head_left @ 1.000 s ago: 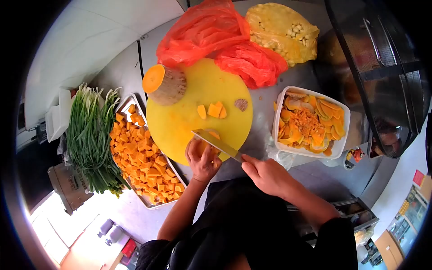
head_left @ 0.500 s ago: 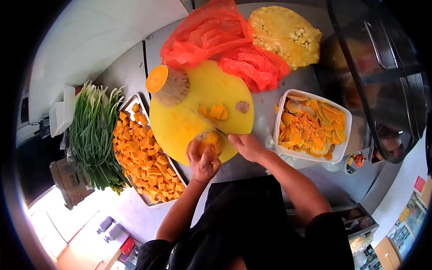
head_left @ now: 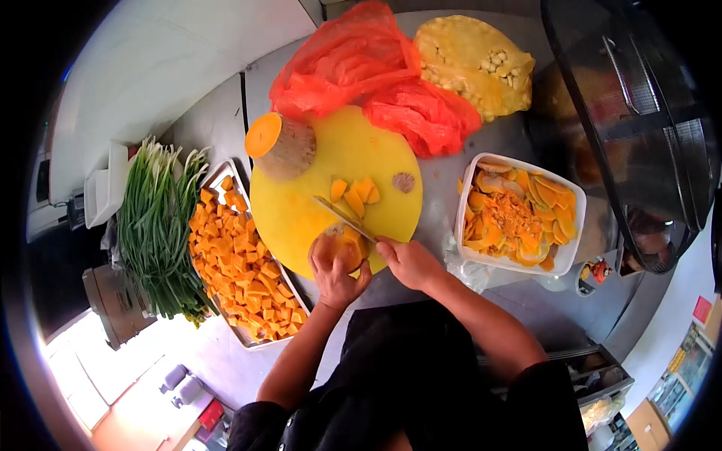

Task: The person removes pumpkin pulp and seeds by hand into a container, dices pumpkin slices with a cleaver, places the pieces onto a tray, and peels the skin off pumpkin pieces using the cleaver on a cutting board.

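On a round yellow cutting board, my left hand is closed over a chunk of pumpkin near the board's front edge. My right hand grips the handle of a knife, its blade lying along the far side of that chunk. Just beyond the blade are several cut pumpkin pieces, one slice right beside the steel. A larger pumpkin section, rind on and orange cut face showing, rests at the board's far left. A brown rind scrap is at the right.
Left of the board is a metal tray of pumpkin cubes, with green onions beyond. At right stands a white tub of peels and pulp. Red plastic bags and a yellow bag of pale pieces lie behind the board.
The knife has come through the pumpkin chunk, and another slice now lies beyond the blade among the cut pieces. Both hands stay about where they were.
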{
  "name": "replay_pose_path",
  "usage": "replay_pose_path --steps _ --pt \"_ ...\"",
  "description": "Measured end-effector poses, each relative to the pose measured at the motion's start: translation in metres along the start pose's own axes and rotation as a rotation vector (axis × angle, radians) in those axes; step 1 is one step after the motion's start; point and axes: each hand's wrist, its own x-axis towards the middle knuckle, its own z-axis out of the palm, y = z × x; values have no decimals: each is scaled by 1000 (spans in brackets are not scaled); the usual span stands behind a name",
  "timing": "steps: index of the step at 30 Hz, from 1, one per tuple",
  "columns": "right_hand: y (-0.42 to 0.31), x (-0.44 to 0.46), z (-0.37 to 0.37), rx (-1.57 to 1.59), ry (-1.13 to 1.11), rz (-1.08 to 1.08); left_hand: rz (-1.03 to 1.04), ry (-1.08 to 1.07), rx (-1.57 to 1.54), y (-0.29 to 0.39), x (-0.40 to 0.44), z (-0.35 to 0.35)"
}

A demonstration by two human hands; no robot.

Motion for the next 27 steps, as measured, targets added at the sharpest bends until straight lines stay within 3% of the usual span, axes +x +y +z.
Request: replay_pose_path --steps 5,10,13,14,16,19,24,27 --pt "6 -15 -15 137 -17 79 -234 -34 49 21 17 -3" --pt "-33 -53 -26 -59 2 69 145 -195 -182 -35 24 -23" --pt "-60 -80 -20 -218 22 -2 150 -139 -54 -28 13 -33" --pt "-68 -88 -19 -267 15 -27 45 -75 -76 -27 -2 -25" --pt "-75 -101 -13 -386 2 -58 54 -112 -36 -22 -13 -15" --pt "-87 -112 -11 -504 -27 36 18 -49 -55 -14 -15 -2" --pt "-88 -115 -11 -556 -59 63 3 95 -106 -10 -7 -3" --pt "-88 -112 -7 -574 -40 9 28 55 -82 -20 -15 5"
